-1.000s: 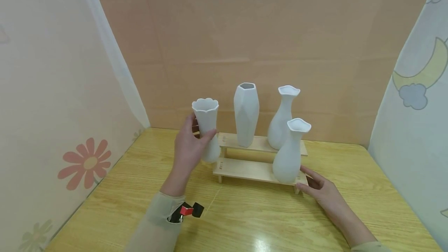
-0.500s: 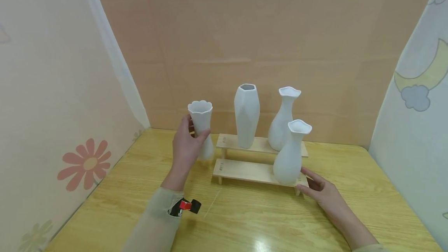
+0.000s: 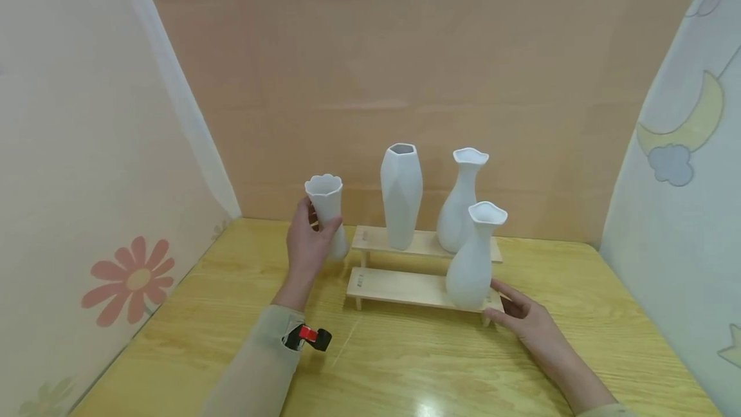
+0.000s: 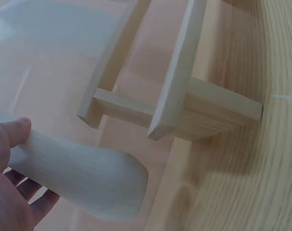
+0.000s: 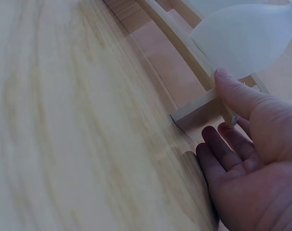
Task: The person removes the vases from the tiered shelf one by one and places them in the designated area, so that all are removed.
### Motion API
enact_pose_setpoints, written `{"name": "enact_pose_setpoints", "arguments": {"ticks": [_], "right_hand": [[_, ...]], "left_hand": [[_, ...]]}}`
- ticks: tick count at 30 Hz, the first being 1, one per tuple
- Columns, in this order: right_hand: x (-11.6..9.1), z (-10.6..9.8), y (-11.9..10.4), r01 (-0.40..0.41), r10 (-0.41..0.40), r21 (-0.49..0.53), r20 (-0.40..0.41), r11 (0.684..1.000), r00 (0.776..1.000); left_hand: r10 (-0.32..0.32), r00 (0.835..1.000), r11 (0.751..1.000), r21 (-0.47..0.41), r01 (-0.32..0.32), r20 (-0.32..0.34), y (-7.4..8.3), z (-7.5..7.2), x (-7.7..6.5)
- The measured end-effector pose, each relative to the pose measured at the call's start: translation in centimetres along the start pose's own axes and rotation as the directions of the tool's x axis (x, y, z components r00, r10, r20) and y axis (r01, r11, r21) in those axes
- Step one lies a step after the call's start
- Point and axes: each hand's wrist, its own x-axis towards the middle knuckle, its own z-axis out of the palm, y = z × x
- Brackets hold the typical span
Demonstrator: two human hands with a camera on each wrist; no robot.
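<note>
My left hand (image 3: 308, 243) grips a white vase with a scalloped rim (image 3: 325, 201) round its narrow middle, left of a two-step wooden stand (image 3: 399, 285). In the left wrist view the vase's rounded base (image 4: 112, 183) hangs apart from the stand's end. My right hand (image 3: 529, 324) holds the right end of the lower step, thumb at the front edge, fingers behind; the right wrist view shows the thumb (image 5: 237, 91) on the wood. A white faceted vase (image 3: 401, 198) and a wavy-rimmed vase (image 3: 460, 211) stand on the upper step. Another wavy-rimmed vase (image 3: 473, 262) stands on the lower step's right.
The stand rests on a wood-grain table (image 3: 405, 365). A peach cloth backdrop (image 3: 370, 69) closes off the back. Pale printed panels flank the table, with a flower (image 3: 136, 280) on the left and a moon (image 3: 689, 121) on the right.
My left hand has carried the scalloped vase to the left and lower, away from the stand. The right hand keeps its hold on the stand's end. The head view has shifted slightly.
</note>
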Motion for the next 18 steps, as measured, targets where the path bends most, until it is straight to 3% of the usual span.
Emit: {"name": "enact_pose_setpoints", "arguments": {"ticks": [10, 18], "right_hand": [[0.1, 0.2, 0.1, 0.003, -0.003, -0.023, -0.008, 1.0, 1.0], [0.0, 0.1, -0.2, 0.007, -0.007, -0.012, -0.005, 1.0, 1.0]], "left_hand": [[0.0, 1.0, 1.0, 0.022, 0.001, -0.023, -2.3, 0.8, 0.2], [0.008, 1.0, 1.0, 0.027, -0.009, 0.011, -2.7, 1.0, 0.3]]}}
